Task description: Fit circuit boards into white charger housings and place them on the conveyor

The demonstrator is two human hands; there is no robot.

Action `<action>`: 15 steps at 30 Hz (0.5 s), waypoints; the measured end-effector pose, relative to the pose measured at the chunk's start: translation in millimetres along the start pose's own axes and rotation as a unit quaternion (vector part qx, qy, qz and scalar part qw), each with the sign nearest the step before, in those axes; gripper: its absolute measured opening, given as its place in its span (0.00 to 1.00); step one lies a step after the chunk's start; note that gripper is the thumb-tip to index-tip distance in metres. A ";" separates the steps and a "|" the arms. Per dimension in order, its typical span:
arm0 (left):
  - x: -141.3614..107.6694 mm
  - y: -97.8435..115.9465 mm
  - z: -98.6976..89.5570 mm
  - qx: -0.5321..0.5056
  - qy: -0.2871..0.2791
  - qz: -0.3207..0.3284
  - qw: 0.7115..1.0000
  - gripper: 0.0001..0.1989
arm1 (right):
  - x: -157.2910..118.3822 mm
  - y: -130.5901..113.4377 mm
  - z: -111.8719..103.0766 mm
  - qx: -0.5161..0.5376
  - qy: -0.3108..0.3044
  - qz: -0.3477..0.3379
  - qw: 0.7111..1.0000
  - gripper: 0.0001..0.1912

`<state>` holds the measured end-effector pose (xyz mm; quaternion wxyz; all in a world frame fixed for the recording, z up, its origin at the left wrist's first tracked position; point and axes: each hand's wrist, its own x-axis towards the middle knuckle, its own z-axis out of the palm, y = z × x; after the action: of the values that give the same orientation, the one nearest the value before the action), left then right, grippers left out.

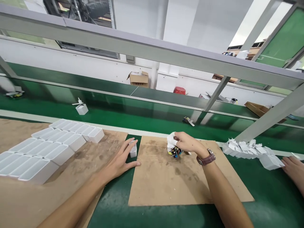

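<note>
My left hand is beside a small white open-topped plastic box on the green strip between two cardboard sheets. Its fingers are apart, reaching over the box's far end, and the thumb is clear of the box. Over the right cardboard sheet, my right hand is closed on a small circuit board assembly with coloured parts and wires. White material covers the area at its fingertips; whether it is finger covers or a plastic part I cannot tell. A brown watch is on that wrist.
Rows of white boxes stand on the left cardboard. White boxes with parts on top line the right side, near another person's hand. A white unit and a circuit assembly lie on the green belt beyond.
</note>
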<state>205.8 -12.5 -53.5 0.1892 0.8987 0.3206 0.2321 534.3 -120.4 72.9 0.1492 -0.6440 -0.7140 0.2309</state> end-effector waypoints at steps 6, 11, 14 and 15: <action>0.1 6.5 -2.3 -0.025 -0.003 -0.018 1.000 0.44 | 23.9 -12.1 40.3 0.446 0.090 -0.100 0.885 0.20; -1.6 12.2 -6.7 -0.047 -0.016 -0.033 0.998 0.47 | 39.7 -5.9 74.9 0.375 0.075 -0.074 0.921 0.14; -2.4 13.8 -7.1 -0.057 -0.022 -0.040 0.997 0.48 | 34.7 5.3 74.6 0.255 0.102 -0.069 0.959 0.13; -2.5 13.9 -6.8 -0.060 -0.020 -0.040 0.997 0.48 | 32.1 7.4 73.4 0.192 0.101 -0.089 0.972 0.15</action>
<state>207.2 -22.9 -41.8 0.2581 0.8766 0.3383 0.2248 499.1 -98.2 4.0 0.3615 -0.5574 -0.6916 0.2835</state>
